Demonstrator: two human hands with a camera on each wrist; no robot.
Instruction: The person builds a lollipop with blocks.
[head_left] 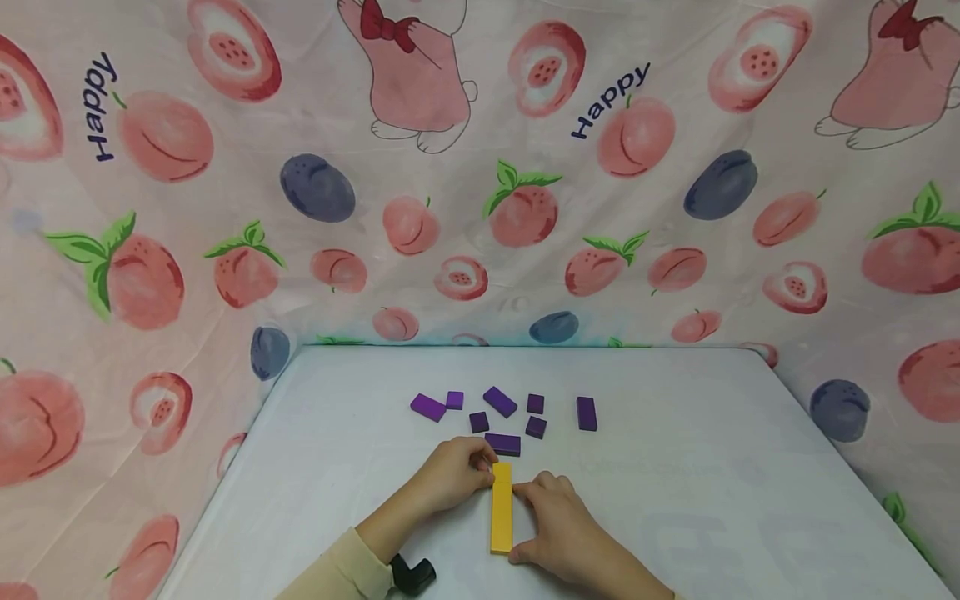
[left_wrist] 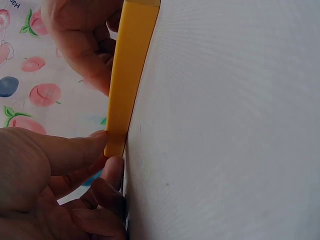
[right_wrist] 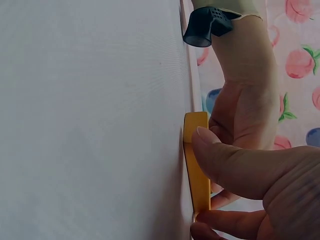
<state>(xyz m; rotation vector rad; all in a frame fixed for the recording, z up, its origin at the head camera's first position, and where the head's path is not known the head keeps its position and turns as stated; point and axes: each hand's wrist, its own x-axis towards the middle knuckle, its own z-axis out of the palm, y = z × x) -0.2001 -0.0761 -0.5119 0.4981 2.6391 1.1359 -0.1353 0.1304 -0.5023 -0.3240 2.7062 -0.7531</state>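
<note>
A long yellow bar of toy blocks [head_left: 502, 517], with a seam close to its far end, lies flat on the white table and points away from me. The left hand [head_left: 454, 473] pinches its far end, thumb [left_wrist: 75, 152] against the side and fingertips right at the end. From the right, the right hand [head_left: 561, 527] grips the bar lengthwise. Its thumb [right_wrist: 220, 161] presses near the close end, while its fingers reach the far part of the right side. A purple rectangular block [head_left: 502, 444] lies just beyond the bar's far end.
Several purple blocks lie loose farther back, among them a rectangular block [head_left: 587, 413] at right and a small cube [head_left: 454, 400]. A black wrist camera [head_left: 414, 575] sits by the left sleeve [head_left: 348, 571]. A fruit-print cloth [head_left: 465, 208] hangs behind the table [head_left: 712, 467].
</note>
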